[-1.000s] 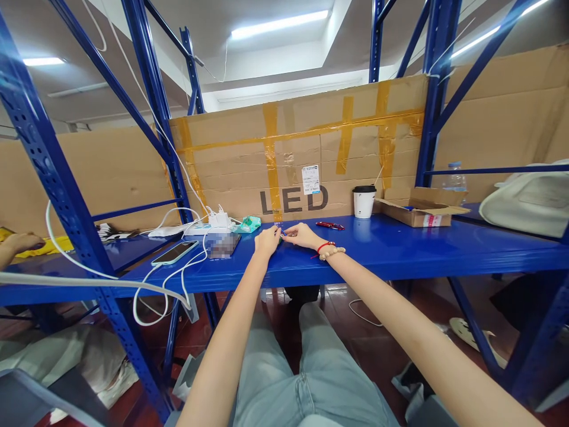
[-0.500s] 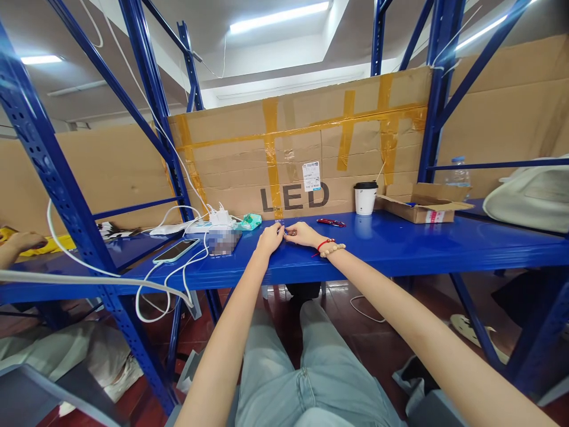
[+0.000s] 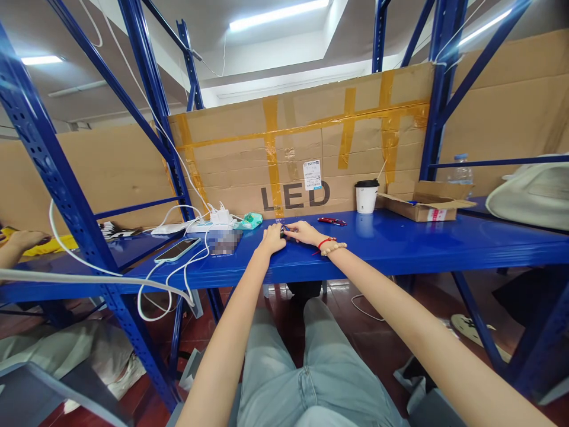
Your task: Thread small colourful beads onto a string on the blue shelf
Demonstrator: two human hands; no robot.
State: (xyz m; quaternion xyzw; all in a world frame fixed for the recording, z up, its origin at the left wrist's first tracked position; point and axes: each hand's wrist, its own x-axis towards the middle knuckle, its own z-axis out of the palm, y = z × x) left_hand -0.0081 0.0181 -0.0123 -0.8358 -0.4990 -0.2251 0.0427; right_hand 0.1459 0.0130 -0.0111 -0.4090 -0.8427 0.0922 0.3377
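Close together at the middle of the blue shelf table (image 3: 391, 243), my two hands meet over a small dark thing (image 3: 283, 232), too small and too covered by fingers to name. My left hand (image 3: 272, 239) is closed about its left side, back of the hand upward. From the right, my right hand (image 3: 303, 232) is closed in a pinch at the same spot; a red cord and a beaded bracelet circle that wrist. Just beyond my right hand lies a slim red and dark item (image 3: 332, 221), its kind unclear.
A white cup with black lid (image 3: 366, 197) and an open cardboard box (image 3: 429, 204) stand to the right. A phone (image 3: 178, 249), white cables, a power strip (image 3: 200, 226) and a green packet (image 3: 250, 221) lie left. Cardboard (image 3: 231, 160) walls the back; blue posts flank it.
My left hand's fingers have shifted and loosened slightly, and more of the dark thing shows between the hands. My right hand stays nearly in place.
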